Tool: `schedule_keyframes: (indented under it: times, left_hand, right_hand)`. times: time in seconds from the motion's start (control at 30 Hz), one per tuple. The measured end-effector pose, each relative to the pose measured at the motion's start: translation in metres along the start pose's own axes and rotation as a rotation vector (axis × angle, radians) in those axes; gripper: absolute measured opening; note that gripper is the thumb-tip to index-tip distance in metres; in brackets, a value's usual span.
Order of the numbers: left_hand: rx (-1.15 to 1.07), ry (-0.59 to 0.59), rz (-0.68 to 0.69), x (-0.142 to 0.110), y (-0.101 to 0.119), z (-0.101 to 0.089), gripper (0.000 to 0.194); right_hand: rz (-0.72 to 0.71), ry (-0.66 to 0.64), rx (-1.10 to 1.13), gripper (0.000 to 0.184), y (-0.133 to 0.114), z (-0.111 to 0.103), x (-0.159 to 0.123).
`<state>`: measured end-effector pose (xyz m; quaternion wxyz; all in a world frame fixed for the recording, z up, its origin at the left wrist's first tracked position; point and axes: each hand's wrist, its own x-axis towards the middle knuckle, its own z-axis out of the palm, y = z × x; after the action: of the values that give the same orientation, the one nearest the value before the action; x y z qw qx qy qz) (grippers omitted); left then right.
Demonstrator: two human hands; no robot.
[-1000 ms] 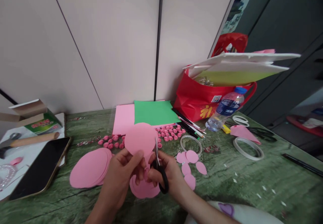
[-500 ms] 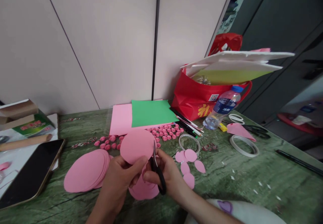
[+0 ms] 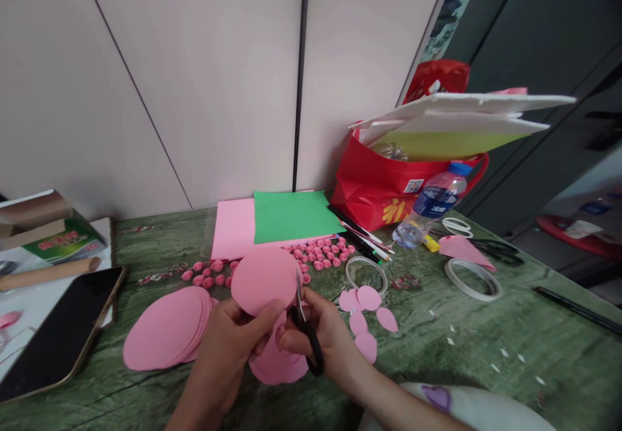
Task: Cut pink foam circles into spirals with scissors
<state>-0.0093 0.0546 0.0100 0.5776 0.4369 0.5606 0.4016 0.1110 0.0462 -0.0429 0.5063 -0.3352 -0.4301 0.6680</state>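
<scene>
My left hand point(image 3: 240, 334) pinches a pink paper circle point(image 3: 265, 280) by its lower edge, thumb on top. In my right hand point(image 3: 323, 334) are black-handled scissors point(image 3: 307, 330), their blades pointing up along the circle's right edge. Whether the blades are fully closed is hard to make out. Below my hands lies a scalloped pink paper piece point(image 3: 279, 363), partly covered by my fingers. To the left of my left hand rests a stack of pink paper circles point(image 3: 165, 328). Small pink petal cutouts point(image 3: 365, 343) lie to the right of the scissors.
Rolled pink paper rosettes point(image 3: 321, 253), a green sheet point(image 3: 291, 217) and pens point(image 3: 367, 240) lie behind. A red bag point(image 3: 369, 185), a water bottle point(image 3: 432, 207) and tape rolls point(image 3: 472, 280) stand at right. A phone point(image 3: 63, 334) and an opened box point(image 3: 53, 233) are at left.
The view has shifted very slightly, moving the things on the right a little rightward in the picture. Both hands keep their grip, with the scissors still at the circle's right edge.
</scene>
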Motion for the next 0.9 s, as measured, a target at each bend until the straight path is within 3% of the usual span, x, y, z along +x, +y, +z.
schedule_keyframes:
  times: [0.17, 0.53, 0.73, 0.9]
  left_hand:
    - [-0.027, 0.01, 0.005, -0.0005, -0.0011, -0.0014, 0.026]
    - [-0.088, -0.087, 0.05, -0.0002, -0.0026, -0.0016, 0.027]
    - [-0.012, 0.019, 0.029, 0.0011, -0.0043, -0.0016, 0.031]
    - [0.037, -0.018, 0.002, 0.0011, -0.0034, -0.0013, 0.028]
  right_hand:
    - [0.008, 0.013, -0.022, 0.045, 0.0005, -0.0009, -0.0004]
    - [0.021, 0.01, -0.024, 0.039, -0.0024, 0.0038, -0.0032]
    - [0.02, -0.001, 0.015, 0.048, -0.0035, 0.0064, -0.0028]
    - [-0.038, 0.016, 0.085, 0.051, -0.0069, 0.0056, -0.002]
